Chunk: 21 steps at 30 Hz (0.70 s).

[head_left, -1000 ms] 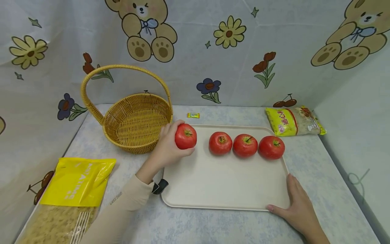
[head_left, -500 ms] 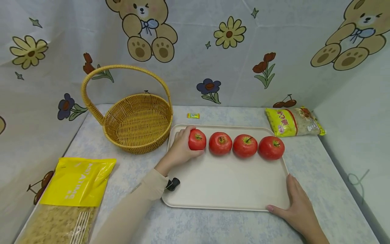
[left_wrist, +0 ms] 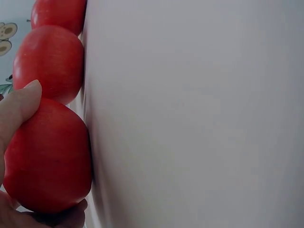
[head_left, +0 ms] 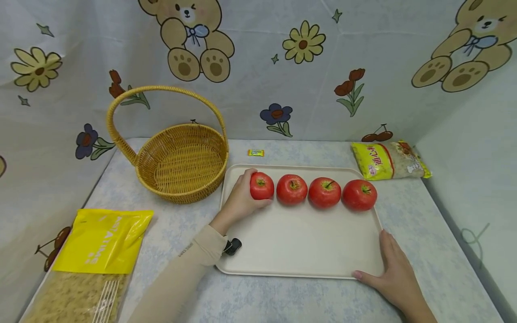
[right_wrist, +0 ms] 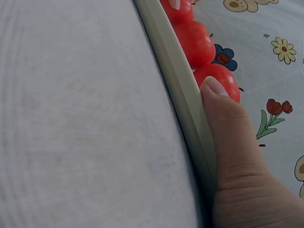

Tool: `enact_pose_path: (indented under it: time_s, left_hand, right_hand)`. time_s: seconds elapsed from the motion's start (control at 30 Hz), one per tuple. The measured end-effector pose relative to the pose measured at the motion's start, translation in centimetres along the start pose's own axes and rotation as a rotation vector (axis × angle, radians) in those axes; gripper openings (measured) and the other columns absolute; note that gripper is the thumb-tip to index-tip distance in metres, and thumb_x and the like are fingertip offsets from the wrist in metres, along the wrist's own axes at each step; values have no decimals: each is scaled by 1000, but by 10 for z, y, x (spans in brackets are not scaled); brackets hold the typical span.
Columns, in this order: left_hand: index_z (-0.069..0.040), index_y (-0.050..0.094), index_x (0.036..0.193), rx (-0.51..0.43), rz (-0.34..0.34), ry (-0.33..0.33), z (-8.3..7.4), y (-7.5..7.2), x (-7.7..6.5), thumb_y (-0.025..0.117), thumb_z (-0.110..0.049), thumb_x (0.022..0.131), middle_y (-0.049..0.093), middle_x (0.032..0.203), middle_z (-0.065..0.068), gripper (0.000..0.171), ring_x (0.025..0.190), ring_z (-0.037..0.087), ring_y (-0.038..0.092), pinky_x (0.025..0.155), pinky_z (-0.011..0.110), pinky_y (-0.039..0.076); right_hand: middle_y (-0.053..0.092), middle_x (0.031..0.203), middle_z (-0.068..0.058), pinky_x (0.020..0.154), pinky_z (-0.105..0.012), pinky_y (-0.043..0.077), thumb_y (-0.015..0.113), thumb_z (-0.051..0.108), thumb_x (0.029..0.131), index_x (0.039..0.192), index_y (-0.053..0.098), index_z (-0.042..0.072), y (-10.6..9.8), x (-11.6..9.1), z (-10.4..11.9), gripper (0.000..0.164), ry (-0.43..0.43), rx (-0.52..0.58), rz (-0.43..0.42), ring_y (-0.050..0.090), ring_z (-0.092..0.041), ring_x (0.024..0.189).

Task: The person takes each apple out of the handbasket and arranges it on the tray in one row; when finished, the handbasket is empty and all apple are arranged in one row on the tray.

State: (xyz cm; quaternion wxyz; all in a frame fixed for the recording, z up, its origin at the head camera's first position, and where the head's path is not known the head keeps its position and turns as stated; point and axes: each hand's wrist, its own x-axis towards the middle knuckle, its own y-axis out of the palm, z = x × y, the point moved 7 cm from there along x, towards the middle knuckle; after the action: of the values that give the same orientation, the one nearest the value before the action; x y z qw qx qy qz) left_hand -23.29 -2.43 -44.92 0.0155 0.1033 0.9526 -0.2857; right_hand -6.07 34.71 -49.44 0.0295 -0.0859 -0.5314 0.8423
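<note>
In the head view my left hand [head_left: 241, 199] grips a red apple [head_left: 261, 185] at the left end of a row on a white rectangular tray [head_left: 300, 246]. Three more apples, a near one [head_left: 292, 189], a middle one [head_left: 325, 193] and a far-right one [head_left: 359, 195], complete the row along the tray's back. The left wrist view has the thumb and fingers around the gripped apple [left_wrist: 50, 156], low over the tray. At the tray's front right corner my right hand [head_left: 397, 273] rests with straight fingers on the side edge and thumb [right_wrist: 230, 128] against the front edge.
A wicker basket [head_left: 183, 197] with a tall handle stands left of the tray. A yellow pasta-like bag [head_left: 109, 242] lies at the front left, another food packet [head_left: 391, 160] at the back right. Behind the tray lies a small yellow wrapped piece [head_left: 256, 153].
My left hand has moved right with the apple, from the tray's left edge to beside the other apples, nearly still in the last half second. The right hand has stayed put.
</note>
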Motion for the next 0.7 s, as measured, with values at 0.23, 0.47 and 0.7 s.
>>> enact_pose_path:
  time_s: [0.23, 0.47, 0.7]
  left_hand:
    - [-25, 28, 151, 26, -9, -4, 2, -1, -2, 88, -33, 73, 45, 142, 5, 99, 124, 25, 53, 101, 46, 50]
    - [-32, 21, 156, 112, -40, 18, -3, -11, -12, 81, -47, 78, 30, 159, 2, 100, 139, 26, 40, 108, 54, 43]
    - [-37, 19, 157, 219, -109, 99, -23, -26, -35, 64, -58, 89, 18, 165, 3, 85, 152, 28, 19, 114, 61, 32]
  right_hand:
    - [9, 160, -34, 107, -76, 20, 84, 63, 63, 157, -5, -1, -1, 3, 3, 144, -12, 4, -4, 12, -53, 147]
    - [8, 160, -34, 107, -76, 21, 83, 64, 64, 156, -5, -1, -1, 5, 3, 143, -21, 4, 13, 12, -53, 146]
    - [5, 157, -39, 105, -75, 24, 72, 73, 72, 154, -10, -6, -6, 7, 0, 141, 91, -14, 97, 13, -57, 143]
